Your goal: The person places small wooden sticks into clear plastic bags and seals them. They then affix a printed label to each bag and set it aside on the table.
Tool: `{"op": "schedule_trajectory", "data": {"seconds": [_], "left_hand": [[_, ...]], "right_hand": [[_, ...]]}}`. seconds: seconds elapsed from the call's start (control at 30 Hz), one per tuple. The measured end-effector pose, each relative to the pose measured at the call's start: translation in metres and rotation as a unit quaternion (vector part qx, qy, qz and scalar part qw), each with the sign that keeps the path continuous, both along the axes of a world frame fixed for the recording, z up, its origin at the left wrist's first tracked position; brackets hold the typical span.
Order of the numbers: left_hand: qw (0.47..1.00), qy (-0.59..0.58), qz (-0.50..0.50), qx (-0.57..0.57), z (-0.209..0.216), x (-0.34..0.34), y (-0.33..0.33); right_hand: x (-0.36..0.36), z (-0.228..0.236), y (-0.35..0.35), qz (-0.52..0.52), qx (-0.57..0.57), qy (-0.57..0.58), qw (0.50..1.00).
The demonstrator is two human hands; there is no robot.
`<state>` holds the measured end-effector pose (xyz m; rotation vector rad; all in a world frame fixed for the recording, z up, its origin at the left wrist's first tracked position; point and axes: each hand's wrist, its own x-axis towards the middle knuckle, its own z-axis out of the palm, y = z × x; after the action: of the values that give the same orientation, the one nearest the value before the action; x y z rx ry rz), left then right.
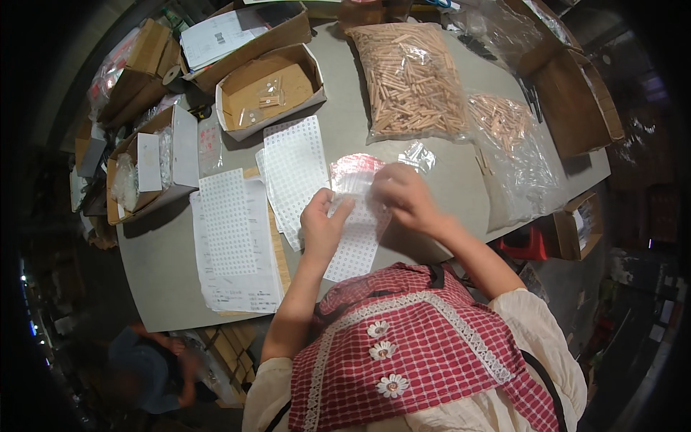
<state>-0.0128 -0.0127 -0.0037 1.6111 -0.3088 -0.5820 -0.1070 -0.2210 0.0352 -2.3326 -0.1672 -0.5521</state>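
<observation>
Over the middle of the table I hold a small clear plastic bag (355, 171) with red print at its far end. My left hand (322, 219) pinches its left side between thumb and fingers. At the bag's right edge my right hand (404, 196) is closed, its fingers curled; what lies between those fingertips is partly hidden. Beneath both hands is a white sheet of small printed labels (349, 257), its near end close to my apron. Another clear bag (417, 156) lies just beyond my right hand.
A big bag of wooden dowels (410, 83) and a partly filled one (500, 126) lie at the far right. An open cardboard box (234, 108) holds small dowel packets. More label sheets (294, 155) and papers (266, 252) lie left. Another person (155, 367) is at lower left.
</observation>
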Motion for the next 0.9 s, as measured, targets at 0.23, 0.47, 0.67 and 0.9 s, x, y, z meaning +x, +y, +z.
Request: {"op": "schedule_trajectory", "data": {"seconds": [0.23, 0.47, 0.67, 0.9], "left_hand": [[0.999, 0.039, -0.002, -0.009, 0.003, 0.002, 0.003], [0.999, 0.000, -0.020, 0.037, 0.006, -0.001, 0.000], [1.000, -0.003, -0.006, 0.027, 0.002, -0.004, 0.002], [0.999, -0.015, -0.035, 0.018, 0.009, -0.009, -0.002]], "right_hand": [[-0.004, -0.024, -0.086, -0.061, -0.042, 0.213, 0.974], [0.000, -0.040, -0.078, -0.136, -0.106, 0.212, 0.962], [0.001, -0.004, -0.050, -0.100, 0.020, 0.225, 0.969], [-0.008, 0.004, -0.004, 0.026, 0.148, 0.214, 0.965]]}}
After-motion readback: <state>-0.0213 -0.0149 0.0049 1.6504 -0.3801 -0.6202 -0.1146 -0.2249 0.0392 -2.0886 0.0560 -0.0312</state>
